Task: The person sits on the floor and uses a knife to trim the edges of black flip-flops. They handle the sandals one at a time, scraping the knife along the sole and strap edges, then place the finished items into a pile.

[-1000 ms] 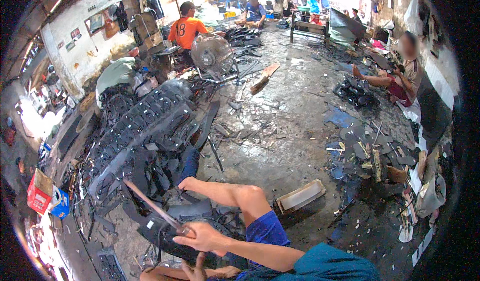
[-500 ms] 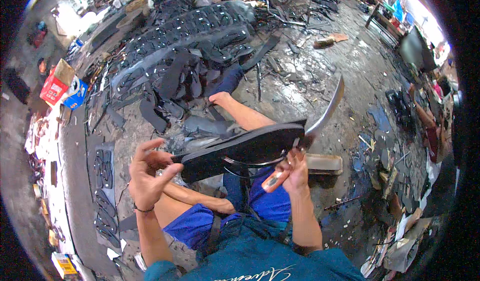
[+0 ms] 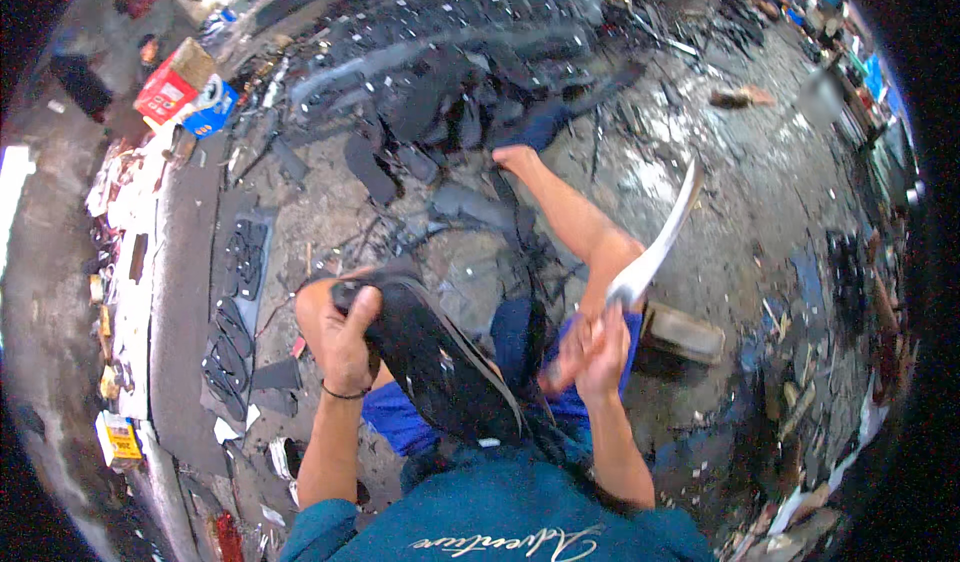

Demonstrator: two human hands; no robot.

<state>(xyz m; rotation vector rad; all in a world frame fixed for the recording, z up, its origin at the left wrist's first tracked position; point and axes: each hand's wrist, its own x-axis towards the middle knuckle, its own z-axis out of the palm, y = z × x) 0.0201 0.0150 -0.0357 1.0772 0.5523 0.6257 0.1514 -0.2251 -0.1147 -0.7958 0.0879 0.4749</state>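
A black sandal (image 3: 440, 362) slants over my lap, one end up by my left hand and the other near my shirt. My left hand (image 3: 343, 340) is closed on its upper end, thumb across the top. My right hand (image 3: 595, 350) is wrapped round the orange-brown handle of a curved knife (image 3: 663, 247). The shiny blade points up and away to the right, apart from the sandal. Motion blurs the right fingers and the sandal's straps.
Rows of black sandals (image 3: 450, 22) lie at the back, with dark sole pieces (image 3: 372, 170) nearer. More sandals (image 3: 228, 357) lie at the left, past them a red and blue box (image 3: 180, 87). A wooden block (image 3: 685, 334) sits right of my knee. Scraps litter the floor.
The sandal has swung from lying crosswise to slanting toward my body. My left hand has closed round its end; earlier the fingers were spread. The knife has come away from the sandal. The view has shifted.
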